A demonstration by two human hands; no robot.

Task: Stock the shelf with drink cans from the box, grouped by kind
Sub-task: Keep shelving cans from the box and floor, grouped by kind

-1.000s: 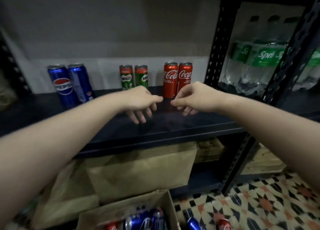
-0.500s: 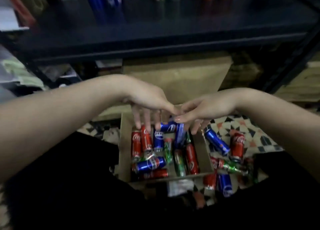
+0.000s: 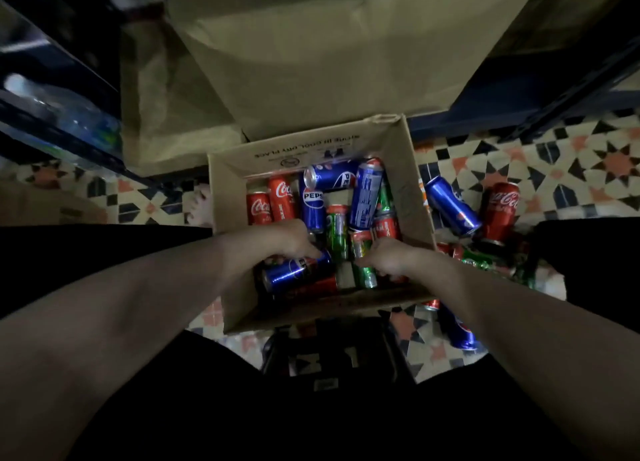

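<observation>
Reaching down into the cardboard box (image 3: 408,183), I have both hands among the jumbled drink cans. My left hand (image 3: 294,240) lies over a blue Pepsi can (image 3: 294,270) that rests on its side near the front of the box; the fingers curl down onto it, but whether they have truly closed round it I cannot tell, since the back of the hand hides them. My right hand (image 3: 388,261) sits just beside it, on a green can (image 3: 363,266) that also lies flat; here too the fingers are tucked under and out of sight, so I cannot say if the grip is made. The two hands are close together but not touching.

Further back in the box lie more cans in no order: red Coca-Cola cans (image 3: 270,200) at the left, more blue Pepsi cans (image 3: 367,190) across the back, another green one (image 3: 336,230) in the middle. I judge the heap is why each hand goes for a top can lying free, one kind per hand, so they can go to separate groups.

Outside the box, on the patterned tile floor (image 3: 588,162), a blue can (image 3: 452,206) and a red can (image 3: 502,207) lie to the right. A large brown paper bag (image 3: 311,62) stands behind the box, under the dark shelf frame (image 3: 540,93).
</observation>
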